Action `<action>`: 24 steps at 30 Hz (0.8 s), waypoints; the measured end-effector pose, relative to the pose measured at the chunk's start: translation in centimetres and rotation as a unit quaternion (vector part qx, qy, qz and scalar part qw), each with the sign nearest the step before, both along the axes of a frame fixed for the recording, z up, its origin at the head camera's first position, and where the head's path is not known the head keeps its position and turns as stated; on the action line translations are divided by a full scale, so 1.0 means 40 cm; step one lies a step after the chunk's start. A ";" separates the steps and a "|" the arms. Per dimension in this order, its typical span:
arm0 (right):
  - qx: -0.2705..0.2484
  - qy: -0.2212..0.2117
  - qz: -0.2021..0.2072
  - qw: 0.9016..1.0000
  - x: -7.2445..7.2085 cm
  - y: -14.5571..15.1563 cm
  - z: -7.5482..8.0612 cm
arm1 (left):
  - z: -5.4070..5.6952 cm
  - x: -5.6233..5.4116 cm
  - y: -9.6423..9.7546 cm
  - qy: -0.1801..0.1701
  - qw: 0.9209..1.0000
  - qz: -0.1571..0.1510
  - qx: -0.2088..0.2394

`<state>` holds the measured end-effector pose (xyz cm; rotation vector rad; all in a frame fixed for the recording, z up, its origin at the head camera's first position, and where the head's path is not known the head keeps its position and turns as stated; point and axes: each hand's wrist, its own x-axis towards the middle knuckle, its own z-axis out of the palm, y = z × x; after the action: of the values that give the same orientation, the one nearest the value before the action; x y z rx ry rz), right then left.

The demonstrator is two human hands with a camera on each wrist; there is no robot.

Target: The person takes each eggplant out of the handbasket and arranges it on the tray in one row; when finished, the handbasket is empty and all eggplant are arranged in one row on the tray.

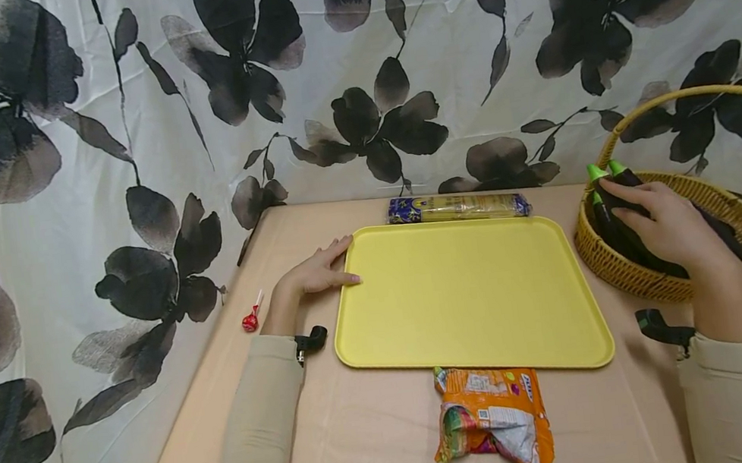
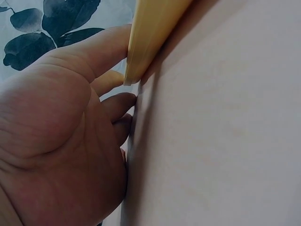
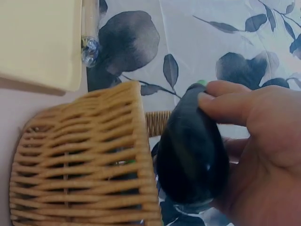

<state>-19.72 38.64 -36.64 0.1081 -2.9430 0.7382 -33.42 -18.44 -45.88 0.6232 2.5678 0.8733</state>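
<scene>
My right hand (image 1: pixel 672 224) holds a dark, glossy eggplant (image 3: pixel 190 146) with a green stem end, thumb and fingers on its sides. This hand is over a wicker basket (image 1: pixel 609 271) with a tall handle at the right. More dark eggplants lie inside the basket, partly hidden by the hand. On the left, my left hand (image 1: pixel 312 272) rests on the table at the yellow tray (image 1: pixel 468 297), thumb and a fingertip touching its left rim near the far corner. In the left wrist view the tray's edge (image 2: pixel 148 37) meets the extended thumb.
Behind the tray lies a blue and gold tubular package (image 1: pixel 460 207). An orange snack bag (image 1: pixel 498 415) is at the tray's near edge. A red-wrapped lollipop (image 1: pixel 250 320) sits near the table's left edge. Floral cloth (image 1: pixel 324 61) hangs behind the table.
</scene>
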 end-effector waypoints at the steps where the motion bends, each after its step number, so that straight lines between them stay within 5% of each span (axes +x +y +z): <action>1: -0.004 0.009 0.000 1.000 0.001 -0.007 0.001 | 0.000 0.000 -0.001 0.000 1.000 0.000 0.000; 11: -0.056 0.094 0.048 0.993 -0.005 -0.118 -0.005 | 0.006 0.007 -0.002 -0.005 1.000 0.001 0.008; 24: -0.095 0.080 0.104 0.987 -0.025 -0.200 -0.033 | 0.006 0.005 -0.006 -0.006 1.000 -0.004 0.020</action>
<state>-20.70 30.63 -37.97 0.4415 -2.7190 0.9837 -33.20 -18.68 -45.63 0.6382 2.5407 0.9250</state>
